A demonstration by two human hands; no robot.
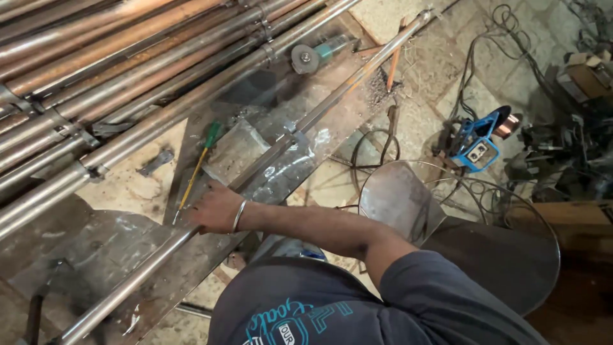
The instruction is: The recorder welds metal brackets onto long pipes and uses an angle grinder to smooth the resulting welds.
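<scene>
Long steel pipe (274,144) lies flat on the metal sheet table (108,255), long axis diagonal, running from lower left edge up to upper right, far end near the top of the view by the stone floor (447,83). Right hand (216,207) rests on the pipe about a third of the way along from its lower end, grip curled down over it, fingers pressed on the tube, steel bangle (239,215) at the wrist. Left hand not visible. Green-handled screwdriver (196,167) lies just beside the hand, tip toward it. Angle grinder (316,54) sits up near the stacked rusty pipes (128,70). Blue welding machine (476,144) and tangled cables (498,45) on the floor at right. Curved steel sheet (399,198) by the elbow.
</scene>
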